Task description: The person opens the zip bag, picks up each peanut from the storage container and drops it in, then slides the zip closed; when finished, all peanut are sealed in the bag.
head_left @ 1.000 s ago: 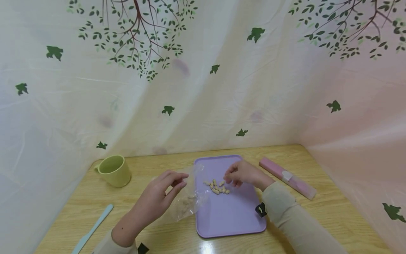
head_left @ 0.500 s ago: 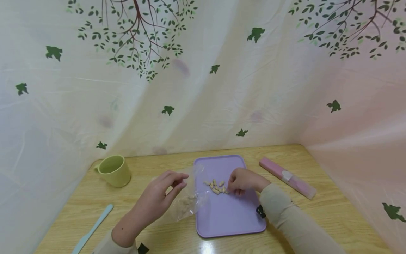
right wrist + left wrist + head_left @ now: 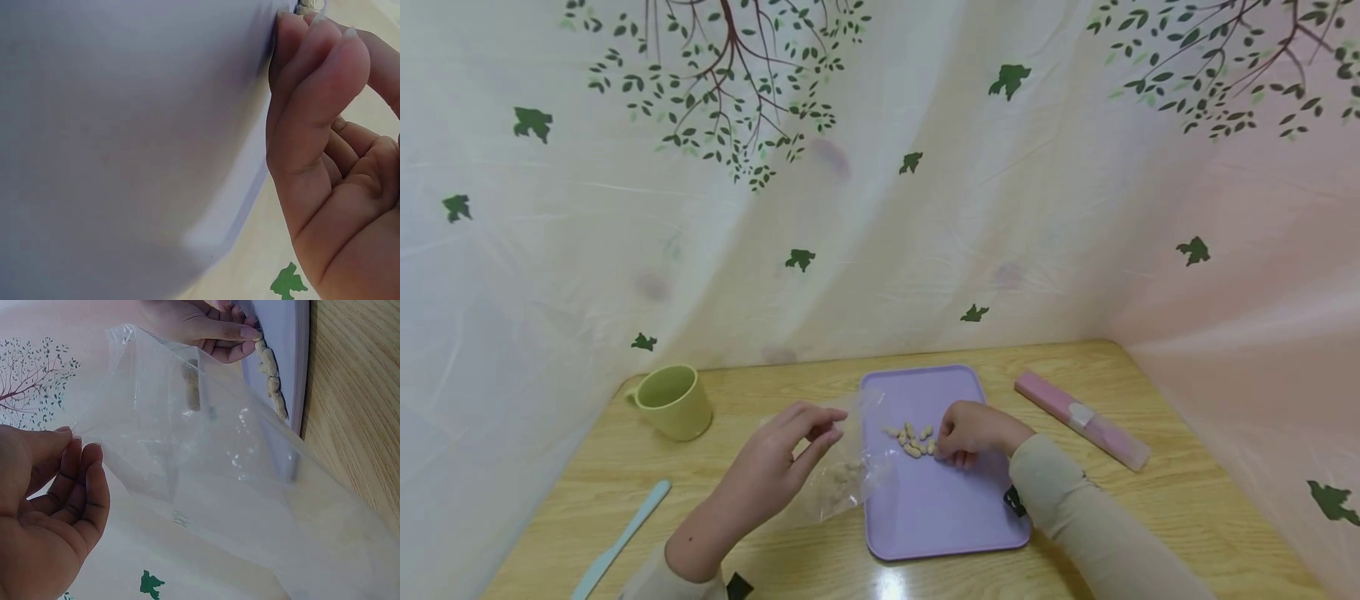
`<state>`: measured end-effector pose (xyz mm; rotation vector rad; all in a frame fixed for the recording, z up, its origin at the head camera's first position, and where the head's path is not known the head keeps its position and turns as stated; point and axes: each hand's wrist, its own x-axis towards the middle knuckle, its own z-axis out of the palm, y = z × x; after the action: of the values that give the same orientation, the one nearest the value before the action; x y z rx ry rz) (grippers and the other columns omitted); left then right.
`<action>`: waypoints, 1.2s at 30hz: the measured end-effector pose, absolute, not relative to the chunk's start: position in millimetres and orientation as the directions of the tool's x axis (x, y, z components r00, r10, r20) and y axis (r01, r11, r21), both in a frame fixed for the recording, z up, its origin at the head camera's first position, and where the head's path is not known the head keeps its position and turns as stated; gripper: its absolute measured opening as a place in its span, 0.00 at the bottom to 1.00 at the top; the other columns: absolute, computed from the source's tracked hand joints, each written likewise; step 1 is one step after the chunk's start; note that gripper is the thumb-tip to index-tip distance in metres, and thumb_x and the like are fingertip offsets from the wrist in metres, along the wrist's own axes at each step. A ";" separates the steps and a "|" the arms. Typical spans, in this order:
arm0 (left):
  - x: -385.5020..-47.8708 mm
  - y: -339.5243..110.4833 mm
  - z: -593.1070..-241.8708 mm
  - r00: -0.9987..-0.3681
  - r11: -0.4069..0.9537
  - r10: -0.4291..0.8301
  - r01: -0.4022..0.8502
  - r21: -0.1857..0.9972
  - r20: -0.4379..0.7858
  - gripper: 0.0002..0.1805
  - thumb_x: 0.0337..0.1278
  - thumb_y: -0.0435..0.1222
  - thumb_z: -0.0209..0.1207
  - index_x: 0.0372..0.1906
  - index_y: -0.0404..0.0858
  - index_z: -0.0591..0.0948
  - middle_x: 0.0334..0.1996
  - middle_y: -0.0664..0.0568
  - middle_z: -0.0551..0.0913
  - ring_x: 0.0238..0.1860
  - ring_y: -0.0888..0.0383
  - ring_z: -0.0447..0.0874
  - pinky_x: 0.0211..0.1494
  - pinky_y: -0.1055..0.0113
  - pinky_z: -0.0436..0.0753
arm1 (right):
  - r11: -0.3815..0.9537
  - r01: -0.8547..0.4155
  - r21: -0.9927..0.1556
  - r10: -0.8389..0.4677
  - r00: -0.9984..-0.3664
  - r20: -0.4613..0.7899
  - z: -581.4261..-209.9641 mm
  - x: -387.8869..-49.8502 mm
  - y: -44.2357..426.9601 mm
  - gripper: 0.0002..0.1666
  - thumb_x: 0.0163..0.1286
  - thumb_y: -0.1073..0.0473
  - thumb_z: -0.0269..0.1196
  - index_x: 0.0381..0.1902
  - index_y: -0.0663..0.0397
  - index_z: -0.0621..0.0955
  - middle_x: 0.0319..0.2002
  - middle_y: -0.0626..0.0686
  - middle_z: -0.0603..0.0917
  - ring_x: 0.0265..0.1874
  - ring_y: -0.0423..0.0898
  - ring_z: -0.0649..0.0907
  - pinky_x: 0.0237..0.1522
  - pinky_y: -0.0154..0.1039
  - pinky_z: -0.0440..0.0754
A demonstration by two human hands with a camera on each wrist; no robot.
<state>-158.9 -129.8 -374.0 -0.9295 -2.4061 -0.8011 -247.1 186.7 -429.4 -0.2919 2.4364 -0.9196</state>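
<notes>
Pale purple rectangular tray (image 3: pixel 943 512) on wood-grain tabletop (image 3: pixel 775 557); open tray surface between tan in-shell peanuts (image 3: pixel 913 451) and near rim. Peanuts lie mid-tray, just left of right hand (image 3: pixel 976 429); its grip: thumb and fingers closed on one end peanut (image 3: pixel 259 347). Left hand (image 3: pixel 775 462) pinches edge of clear plastic bag (image 3: pixel 838 493), which overlaps tray's left rim.

Tan peanuts (image 3: pixel 913 451) on purple rectangular tray (image 3: pixel 943 517); clear plastic bag (image 3: pixel 841 486) overlaps its left edge. Green round mug (image 3: pixel 676 414) left, light-blue knife-shaped utensil (image 3: pixel 623 537) before it. Pink oblong case (image 3: pixel 1081 418) right of tray.
</notes>
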 end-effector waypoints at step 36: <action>-157.6 -128.2 -372.3 -0.663 0.602 0.461 0.722 0.341 0.590 0.14 0.70 0.33 0.68 0.57 0.43 0.86 0.43 0.59 0.88 0.43 0.67 0.85 0.42 0.72 0.85 | 0.426 -0.242 -0.872 -0.496 -0.868 -0.002 -353.1 -206.7 153.1 0.12 0.73 0.50 0.74 0.44 0.52 0.87 0.37 0.56 0.90 0.31 0.49 0.87 0.33 0.39 0.88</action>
<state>-157.6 -128.2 -372.3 -0.9406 -2.3851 -0.7900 -206.7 153.1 -353.1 -0.6426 2.4238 -1.4172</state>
